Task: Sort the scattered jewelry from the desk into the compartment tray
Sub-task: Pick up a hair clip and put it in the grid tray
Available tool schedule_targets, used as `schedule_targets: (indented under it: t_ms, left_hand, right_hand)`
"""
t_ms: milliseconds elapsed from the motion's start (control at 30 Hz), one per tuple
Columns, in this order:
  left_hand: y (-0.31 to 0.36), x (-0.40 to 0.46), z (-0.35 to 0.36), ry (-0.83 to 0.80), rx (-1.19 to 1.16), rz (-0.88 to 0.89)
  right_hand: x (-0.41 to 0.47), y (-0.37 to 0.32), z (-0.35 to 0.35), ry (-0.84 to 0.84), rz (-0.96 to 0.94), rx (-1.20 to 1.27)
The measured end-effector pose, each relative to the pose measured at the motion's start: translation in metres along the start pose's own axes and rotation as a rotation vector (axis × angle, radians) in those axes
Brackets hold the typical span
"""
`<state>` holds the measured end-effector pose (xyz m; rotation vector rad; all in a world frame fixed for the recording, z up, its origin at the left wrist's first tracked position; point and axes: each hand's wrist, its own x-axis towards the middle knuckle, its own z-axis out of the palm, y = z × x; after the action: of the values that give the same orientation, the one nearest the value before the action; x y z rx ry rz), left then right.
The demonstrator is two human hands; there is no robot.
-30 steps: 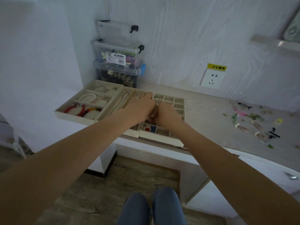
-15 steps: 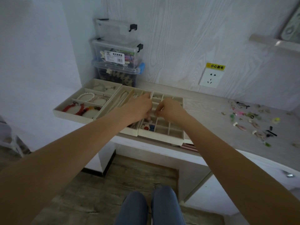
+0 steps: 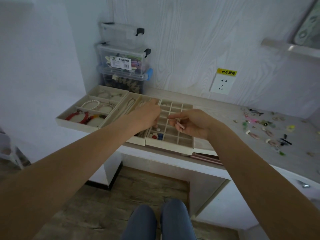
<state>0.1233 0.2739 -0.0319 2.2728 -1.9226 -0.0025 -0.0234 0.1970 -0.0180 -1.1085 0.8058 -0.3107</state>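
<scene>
The hands were together over the tray (image 3: 170, 146); now the right hand (image 3: 194, 123) has drawn apart, pinching an earring (image 3: 180, 125). The left hand (image 3: 147, 115) reaches down into the tray; its fingers are hidden.

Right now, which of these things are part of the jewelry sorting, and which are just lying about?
Part of the job:
- grid tray
- small pink piece held in the right hand
- left hand, reaching into the trays
- scattered jewelry on the desk
- bracelet tray

Just lying about:
- stacked plastic boxes
- wall socket
- shelf
</scene>
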Motion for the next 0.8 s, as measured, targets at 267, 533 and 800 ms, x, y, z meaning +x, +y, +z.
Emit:
schedule_targets:
  t_ms: [267, 533, 800]
  left_hand:
    - [-0.001, -0.001, 0.001, 0.067, -0.076, 0.025]
    - [0.011, -0.016, -0.019, 0.127, -0.478, 0.196]
    - [0.007, -0.018, -0.017, 0.093, -0.602, 0.186]
  right_hand:
    - [-0.004, 0.005, -0.008, -0.051, -0.083, -0.028]
    - [-0.005, 0.005, -0.001, -0.031, -0.188, -0.094]
    - [-0.013, 0.002, 0.0, 0.005, -0.186, -0.152]
